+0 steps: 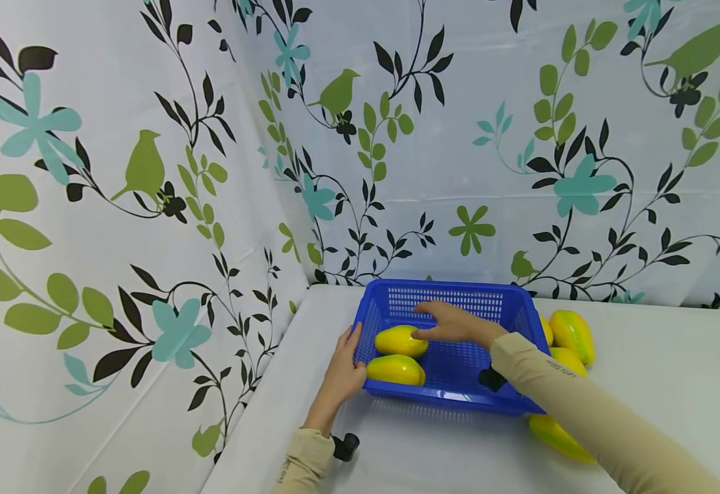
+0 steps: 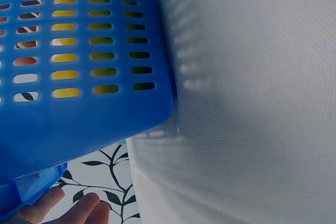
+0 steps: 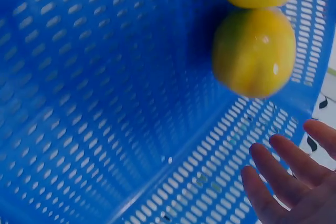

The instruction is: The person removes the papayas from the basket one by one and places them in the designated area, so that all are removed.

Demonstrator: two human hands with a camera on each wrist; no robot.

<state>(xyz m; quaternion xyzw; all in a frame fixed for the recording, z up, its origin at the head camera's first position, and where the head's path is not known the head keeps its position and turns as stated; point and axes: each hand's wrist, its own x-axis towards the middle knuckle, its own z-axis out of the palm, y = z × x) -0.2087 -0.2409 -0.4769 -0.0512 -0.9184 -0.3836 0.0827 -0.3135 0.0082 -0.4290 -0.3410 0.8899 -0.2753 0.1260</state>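
A blue plastic basket (image 1: 459,394) with slotted walls stands on the white table. Inside, at its left end, lie two smooth yellow mango-like fruits: a rear one (image 1: 397,341) and a front one (image 1: 395,370). My left hand (image 1: 343,367) grips the basket's left rim; in the left wrist view its fingertips (image 2: 79,211) show beside the rim. Above the basket, my right hand (image 1: 452,324) reaches in from the right, fingers spread and nothing held. Its fingertips overlap the rear fruit in the head view, while the right wrist view shows them apart from the nearer fruit (image 3: 254,53).
Several more yellow-green fruits lie right of the basket, one (image 1: 572,335) by its back corner and another (image 1: 559,438) near the front corner, partly behind my right sleeve (image 1: 607,412). A patterned curtain (image 1: 471,171) with leaves and birds hangs behind and at the left.
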